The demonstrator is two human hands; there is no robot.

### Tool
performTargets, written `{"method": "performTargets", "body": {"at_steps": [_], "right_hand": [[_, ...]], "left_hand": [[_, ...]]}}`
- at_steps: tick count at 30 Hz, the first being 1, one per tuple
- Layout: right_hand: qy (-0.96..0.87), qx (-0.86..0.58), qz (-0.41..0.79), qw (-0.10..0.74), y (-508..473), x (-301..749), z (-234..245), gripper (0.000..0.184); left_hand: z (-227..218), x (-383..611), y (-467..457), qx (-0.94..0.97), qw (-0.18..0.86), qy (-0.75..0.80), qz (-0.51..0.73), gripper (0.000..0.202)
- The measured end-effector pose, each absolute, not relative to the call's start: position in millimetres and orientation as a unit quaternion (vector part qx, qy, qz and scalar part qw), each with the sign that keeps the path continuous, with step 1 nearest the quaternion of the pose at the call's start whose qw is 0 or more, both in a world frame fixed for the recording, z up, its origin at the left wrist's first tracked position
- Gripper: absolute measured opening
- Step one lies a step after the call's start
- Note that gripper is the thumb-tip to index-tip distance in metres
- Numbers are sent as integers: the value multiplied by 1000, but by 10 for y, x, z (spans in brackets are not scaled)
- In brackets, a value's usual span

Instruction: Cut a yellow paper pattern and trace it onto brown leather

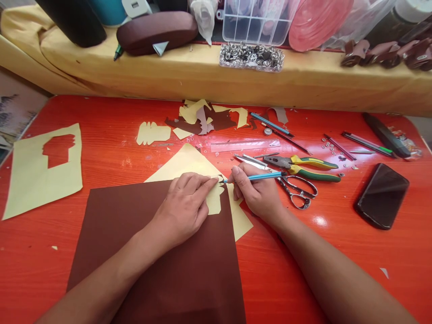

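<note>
My left hand lies over a small pale yellow paper cutout with a scalloped edge, its fingertips pressing the cutout onto a large dark brown sheet. My right hand is closed round a blue pencil, whose tip touches down at the cutout's upper right edge, close to my left index fingertip. Part of the cutout is hidden under my left hand. Beneath the brown sheet, a larger yellow sheet sticks out at the back and right.
Right of my right hand lie scissors, pliers and a black phone. A pink ruler and paper scraps are behind. At left is a yellow sheet with a cut-out hole. A raised shelf borders the back.
</note>
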State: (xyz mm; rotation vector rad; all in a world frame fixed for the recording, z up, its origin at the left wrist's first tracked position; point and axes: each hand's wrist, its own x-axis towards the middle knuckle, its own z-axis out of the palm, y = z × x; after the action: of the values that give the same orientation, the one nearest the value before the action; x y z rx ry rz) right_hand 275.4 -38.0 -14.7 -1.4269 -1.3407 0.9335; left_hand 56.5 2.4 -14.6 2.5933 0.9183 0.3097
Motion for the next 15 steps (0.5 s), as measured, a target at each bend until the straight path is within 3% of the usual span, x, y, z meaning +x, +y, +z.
{"method": "performTargets", "body": {"at_steps": [15], "right_hand": [[-544,-609,359,452,-374,2765,-132,39]], "left_hand": [[-146,567,11,920,184,332,102,53]]}}
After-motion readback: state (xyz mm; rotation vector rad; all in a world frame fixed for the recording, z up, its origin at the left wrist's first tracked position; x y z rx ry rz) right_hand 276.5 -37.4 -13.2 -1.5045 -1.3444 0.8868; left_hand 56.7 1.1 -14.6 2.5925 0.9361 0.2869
